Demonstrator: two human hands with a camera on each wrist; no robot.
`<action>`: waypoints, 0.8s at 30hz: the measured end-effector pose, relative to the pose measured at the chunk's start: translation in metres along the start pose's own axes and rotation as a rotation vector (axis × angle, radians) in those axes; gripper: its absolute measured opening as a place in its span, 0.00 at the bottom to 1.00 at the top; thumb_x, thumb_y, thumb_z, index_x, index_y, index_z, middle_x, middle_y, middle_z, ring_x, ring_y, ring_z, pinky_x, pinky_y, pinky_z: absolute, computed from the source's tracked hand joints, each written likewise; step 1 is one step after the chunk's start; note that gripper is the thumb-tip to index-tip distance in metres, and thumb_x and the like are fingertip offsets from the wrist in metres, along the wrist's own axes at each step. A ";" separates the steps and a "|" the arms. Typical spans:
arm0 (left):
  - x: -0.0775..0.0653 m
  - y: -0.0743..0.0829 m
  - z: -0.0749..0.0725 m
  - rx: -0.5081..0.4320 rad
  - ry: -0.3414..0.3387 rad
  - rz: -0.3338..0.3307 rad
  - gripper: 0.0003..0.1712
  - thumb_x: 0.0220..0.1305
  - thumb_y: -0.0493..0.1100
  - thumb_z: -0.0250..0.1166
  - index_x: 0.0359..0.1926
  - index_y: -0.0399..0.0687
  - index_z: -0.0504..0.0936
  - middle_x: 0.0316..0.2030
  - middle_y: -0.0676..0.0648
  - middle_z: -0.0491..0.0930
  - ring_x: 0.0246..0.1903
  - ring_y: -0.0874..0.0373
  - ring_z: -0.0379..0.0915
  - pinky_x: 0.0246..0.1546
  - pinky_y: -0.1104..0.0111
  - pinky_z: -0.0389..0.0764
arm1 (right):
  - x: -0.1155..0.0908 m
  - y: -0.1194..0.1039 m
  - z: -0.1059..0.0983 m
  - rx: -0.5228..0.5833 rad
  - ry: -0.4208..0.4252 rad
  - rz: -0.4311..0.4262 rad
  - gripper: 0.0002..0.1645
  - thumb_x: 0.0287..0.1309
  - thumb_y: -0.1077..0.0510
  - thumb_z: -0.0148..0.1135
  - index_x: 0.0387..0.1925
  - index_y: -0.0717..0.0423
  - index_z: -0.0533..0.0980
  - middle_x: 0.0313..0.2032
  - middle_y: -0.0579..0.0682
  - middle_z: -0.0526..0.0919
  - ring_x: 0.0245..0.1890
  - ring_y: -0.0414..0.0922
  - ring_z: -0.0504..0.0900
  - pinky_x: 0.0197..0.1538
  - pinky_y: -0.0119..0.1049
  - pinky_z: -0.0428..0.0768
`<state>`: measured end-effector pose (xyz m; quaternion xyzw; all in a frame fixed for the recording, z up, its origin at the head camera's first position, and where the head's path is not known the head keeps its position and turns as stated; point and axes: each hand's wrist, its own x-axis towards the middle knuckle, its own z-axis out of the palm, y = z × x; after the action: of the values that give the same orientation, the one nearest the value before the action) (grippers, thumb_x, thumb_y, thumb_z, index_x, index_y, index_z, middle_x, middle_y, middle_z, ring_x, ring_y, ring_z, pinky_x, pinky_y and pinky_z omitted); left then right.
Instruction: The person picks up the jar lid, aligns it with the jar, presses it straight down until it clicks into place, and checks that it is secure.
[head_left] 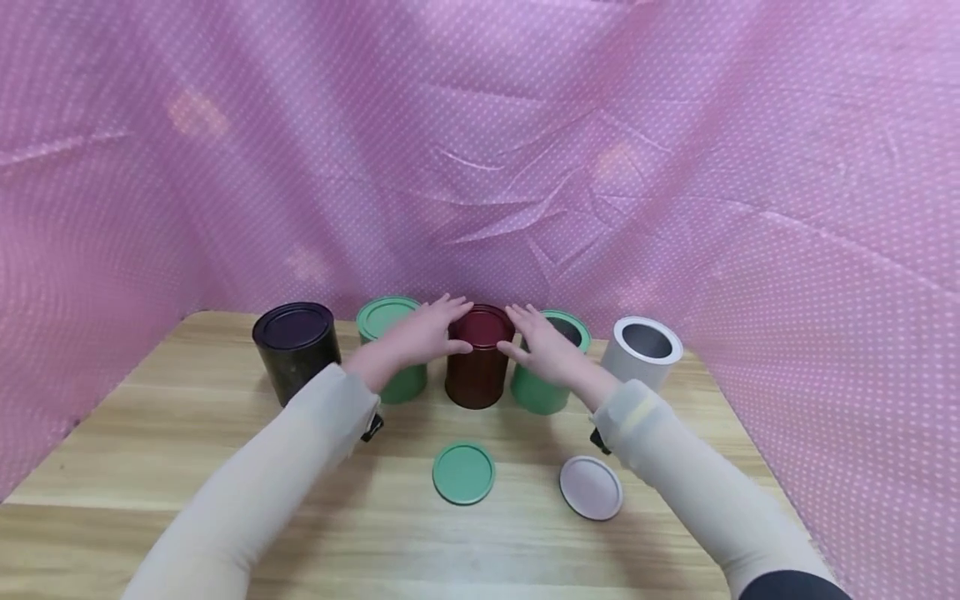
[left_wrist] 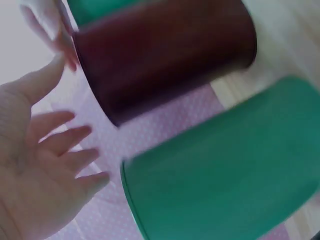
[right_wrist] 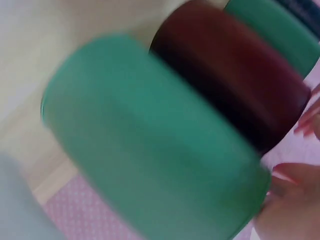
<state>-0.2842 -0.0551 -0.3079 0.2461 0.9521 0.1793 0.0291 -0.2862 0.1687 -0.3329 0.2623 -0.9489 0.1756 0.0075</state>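
A dark red canister [head_left: 476, 379] with its lid [head_left: 486, 325] on stands upright in the middle of a row. My left hand [head_left: 423, 335] and right hand [head_left: 553, 354] are at either side of its top, fingers extended and nothing held. In the left wrist view, the left hand [left_wrist: 40, 160] has its fingers spread beside the rims of the red canister [left_wrist: 165, 55] and a lidded green canister [left_wrist: 225, 170]. The right wrist view shows the right hand [right_wrist: 295, 200] partly, by the top of an open green canister [right_wrist: 150, 130].
Left in the row is a lidded black canister [head_left: 300, 362]; at the right end, an open white canister [head_left: 633, 367]. A green lid [head_left: 463, 473] and a pale lid [head_left: 591, 488] lie in front on the wooden table [head_left: 420, 558]. Pink dotted cloth [head_left: 480, 167] hangs behind and at both sides.
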 end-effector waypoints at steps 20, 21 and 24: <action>-0.063 -0.007 0.067 0.030 0.192 0.207 0.49 0.61 0.57 0.66 0.73 0.38 0.55 0.75 0.39 0.50 0.75 0.41 0.41 0.71 0.43 0.50 | -0.062 -0.029 0.057 0.120 0.050 -0.088 0.44 0.66 0.47 0.58 0.74 0.61 0.52 0.75 0.56 0.49 0.76 0.56 0.45 0.73 0.55 0.55; -0.065 -0.009 0.071 0.032 0.180 0.209 0.49 0.61 0.57 0.65 0.74 0.38 0.54 0.75 0.39 0.50 0.75 0.41 0.41 0.71 0.42 0.50 | -0.064 -0.029 0.061 0.118 0.039 -0.086 0.43 0.66 0.47 0.58 0.74 0.61 0.52 0.75 0.56 0.50 0.76 0.56 0.45 0.73 0.55 0.55; -0.073 -0.014 0.081 0.034 0.140 0.209 0.49 0.62 0.58 0.64 0.74 0.38 0.54 0.75 0.39 0.49 0.75 0.42 0.40 0.71 0.43 0.50 | -0.068 -0.028 0.070 0.115 0.010 -0.080 0.43 0.66 0.47 0.58 0.73 0.62 0.53 0.75 0.58 0.51 0.75 0.57 0.48 0.72 0.55 0.56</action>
<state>-0.2152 -0.0747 -0.3912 0.3315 0.9237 0.1820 -0.0605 -0.2082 0.1568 -0.3966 0.2993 -0.9258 0.2308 0.0041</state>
